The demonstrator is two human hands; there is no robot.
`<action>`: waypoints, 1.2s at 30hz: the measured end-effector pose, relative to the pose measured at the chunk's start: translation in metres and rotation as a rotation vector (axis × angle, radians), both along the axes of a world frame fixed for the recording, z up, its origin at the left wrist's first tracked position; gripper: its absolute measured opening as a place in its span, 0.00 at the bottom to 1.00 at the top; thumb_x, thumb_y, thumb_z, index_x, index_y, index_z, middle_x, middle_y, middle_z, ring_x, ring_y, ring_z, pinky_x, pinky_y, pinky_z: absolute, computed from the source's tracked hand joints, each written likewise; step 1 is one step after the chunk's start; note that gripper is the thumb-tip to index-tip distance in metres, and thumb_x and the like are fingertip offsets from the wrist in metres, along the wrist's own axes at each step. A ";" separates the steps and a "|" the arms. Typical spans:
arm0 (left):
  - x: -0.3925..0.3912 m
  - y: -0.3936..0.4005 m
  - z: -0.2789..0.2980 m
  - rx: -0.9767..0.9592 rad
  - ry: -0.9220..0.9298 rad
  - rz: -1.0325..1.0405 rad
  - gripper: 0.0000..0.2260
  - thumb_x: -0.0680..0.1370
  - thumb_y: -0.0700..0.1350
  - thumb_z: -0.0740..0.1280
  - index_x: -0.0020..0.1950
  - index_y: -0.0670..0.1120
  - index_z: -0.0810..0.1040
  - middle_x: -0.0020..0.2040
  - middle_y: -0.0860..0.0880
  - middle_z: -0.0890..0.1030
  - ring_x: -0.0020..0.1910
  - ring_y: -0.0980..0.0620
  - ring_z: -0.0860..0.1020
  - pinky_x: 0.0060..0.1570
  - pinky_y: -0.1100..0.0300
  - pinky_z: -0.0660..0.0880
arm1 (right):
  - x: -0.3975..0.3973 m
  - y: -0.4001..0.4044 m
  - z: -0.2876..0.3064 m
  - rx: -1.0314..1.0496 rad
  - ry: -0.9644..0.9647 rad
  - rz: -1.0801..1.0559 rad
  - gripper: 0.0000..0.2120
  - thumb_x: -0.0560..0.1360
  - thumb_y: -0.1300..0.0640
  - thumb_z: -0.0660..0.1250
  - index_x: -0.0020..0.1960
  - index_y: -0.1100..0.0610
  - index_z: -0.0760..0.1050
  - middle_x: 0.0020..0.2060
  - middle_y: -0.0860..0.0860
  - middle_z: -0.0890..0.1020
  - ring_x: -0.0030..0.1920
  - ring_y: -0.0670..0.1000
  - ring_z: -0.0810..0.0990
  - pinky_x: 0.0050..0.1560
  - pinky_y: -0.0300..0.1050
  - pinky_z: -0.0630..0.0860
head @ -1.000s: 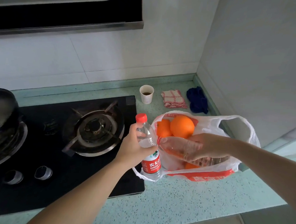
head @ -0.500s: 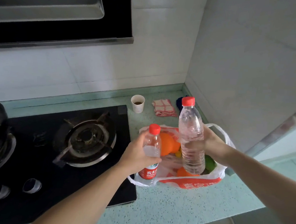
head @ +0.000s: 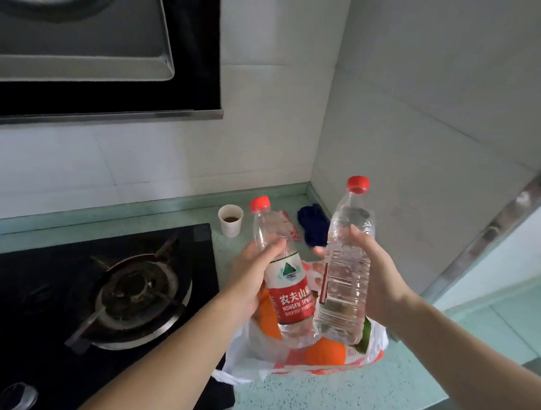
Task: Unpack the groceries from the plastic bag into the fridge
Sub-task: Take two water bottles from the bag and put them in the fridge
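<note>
Each hand grips a red-capped water bottle: left hand (head: 251,277) the labelled bottle (head: 285,276), right hand (head: 376,276) the unlabelled bottle (head: 344,274), above the plastic bag (head: 252,360) on a speckled green countertop (head: 329,401), lower centre, beside the black gas hob (head: 65,286).

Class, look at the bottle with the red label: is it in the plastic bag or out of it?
Out. The left hand grips the labelled bottle in the air above the plastic bag.

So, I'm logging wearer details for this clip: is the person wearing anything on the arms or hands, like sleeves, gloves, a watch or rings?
Nothing that shows. The left hand and right hand are ungloved, and both forearms are bare to the frame's edge: no sleeve, watch, bracelet or ring visible.
</note>
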State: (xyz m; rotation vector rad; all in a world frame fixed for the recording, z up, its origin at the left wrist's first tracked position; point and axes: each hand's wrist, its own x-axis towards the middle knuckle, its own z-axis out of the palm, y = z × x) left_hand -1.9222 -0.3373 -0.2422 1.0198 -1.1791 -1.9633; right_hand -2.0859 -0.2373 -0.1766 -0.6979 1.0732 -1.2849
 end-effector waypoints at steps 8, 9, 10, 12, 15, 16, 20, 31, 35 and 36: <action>-0.011 0.017 -0.016 0.147 0.064 -0.278 0.33 0.71 0.65 0.65 0.63 0.41 0.77 0.50 0.38 0.84 0.43 0.42 0.83 0.52 0.47 0.77 | -0.008 0.033 -0.015 0.091 0.186 -0.083 0.41 0.52 0.29 0.74 0.52 0.60 0.79 0.44 0.57 0.85 0.45 0.57 0.85 0.43 0.51 0.81; -0.012 0.020 -0.018 0.140 0.049 -0.296 0.34 0.71 0.66 0.65 0.65 0.40 0.76 0.52 0.37 0.83 0.45 0.42 0.83 0.52 0.47 0.77 | -0.007 0.038 -0.018 0.089 0.195 -0.096 0.40 0.55 0.30 0.73 0.53 0.60 0.78 0.45 0.58 0.85 0.46 0.57 0.85 0.42 0.50 0.81; -0.013 0.022 -0.018 0.135 0.040 -0.303 0.34 0.71 0.66 0.66 0.65 0.40 0.75 0.53 0.37 0.83 0.46 0.41 0.83 0.53 0.46 0.77 | -0.005 0.042 -0.018 0.100 0.206 -0.112 0.37 0.59 0.31 0.70 0.54 0.60 0.77 0.47 0.58 0.85 0.47 0.58 0.85 0.42 0.49 0.82; -0.015 0.030 -0.019 0.085 0.011 -0.319 0.32 0.73 0.65 0.65 0.65 0.42 0.75 0.54 0.38 0.83 0.48 0.42 0.83 0.54 0.47 0.78 | 0.000 0.057 -0.017 0.128 0.210 -0.163 0.32 0.66 0.35 0.63 0.56 0.59 0.76 0.48 0.58 0.85 0.48 0.58 0.85 0.40 0.48 0.82; -0.016 0.042 -0.009 0.022 -0.030 -0.311 0.29 0.74 0.65 0.63 0.65 0.45 0.77 0.55 0.41 0.83 0.52 0.41 0.83 0.58 0.46 0.77 | 0.001 0.081 -0.014 0.132 0.229 -0.178 0.36 0.65 0.34 0.64 0.60 0.60 0.74 0.51 0.59 0.84 0.51 0.59 0.84 0.42 0.49 0.82; -0.016 0.047 -0.003 0.004 -0.043 -0.297 0.29 0.73 0.66 0.64 0.65 0.46 0.77 0.55 0.41 0.83 0.54 0.40 0.82 0.59 0.44 0.77 | 0.003 0.089 -0.010 0.129 0.225 -0.197 0.36 0.64 0.34 0.64 0.59 0.61 0.74 0.48 0.59 0.85 0.49 0.59 0.85 0.40 0.48 0.82; -0.019 0.080 0.029 -0.125 -0.068 -0.270 0.32 0.69 0.71 0.64 0.65 0.52 0.76 0.54 0.43 0.84 0.54 0.41 0.82 0.61 0.41 0.75 | 0.005 0.133 0.008 0.117 0.257 -0.314 0.41 0.57 0.30 0.71 0.55 0.62 0.76 0.41 0.58 0.85 0.42 0.56 0.85 0.38 0.49 0.81; -0.115 0.229 0.125 -0.339 0.101 -0.633 0.28 0.70 0.66 0.63 0.60 0.46 0.75 0.51 0.36 0.83 0.45 0.39 0.81 0.54 0.42 0.77 | -0.016 0.324 0.073 0.079 0.356 -0.906 0.33 0.63 0.34 0.66 0.54 0.60 0.78 0.42 0.60 0.85 0.37 0.57 0.84 0.36 0.47 0.80; -0.162 0.282 0.141 -0.383 0.189 -0.872 0.26 0.72 0.67 0.64 0.59 0.49 0.74 0.50 0.39 0.83 0.43 0.41 0.82 0.49 0.46 0.79 | -0.022 0.390 0.094 0.103 0.472 -1.180 0.33 0.63 0.33 0.64 0.53 0.61 0.77 0.42 0.62 0.84 0.38 0.59 0.84 0.42 0.52 0.81; -0.173 0.295 0.142 -0.399 0.214 -0.921 0.26 0.72 0.68 0.63 0.59 0.50 0.74 0.48 0.40 0.84 0.43 0.41 0.83 0.49 0.46 0.79 | -0.021 0.406 0.096 0.115 0.484 -1.242 0.32 0.64 0.34 0.64 0.52 0.61 0.77 0.40 0.62 0.84 0.37 0.59 0.83 0.42 0.52 0.80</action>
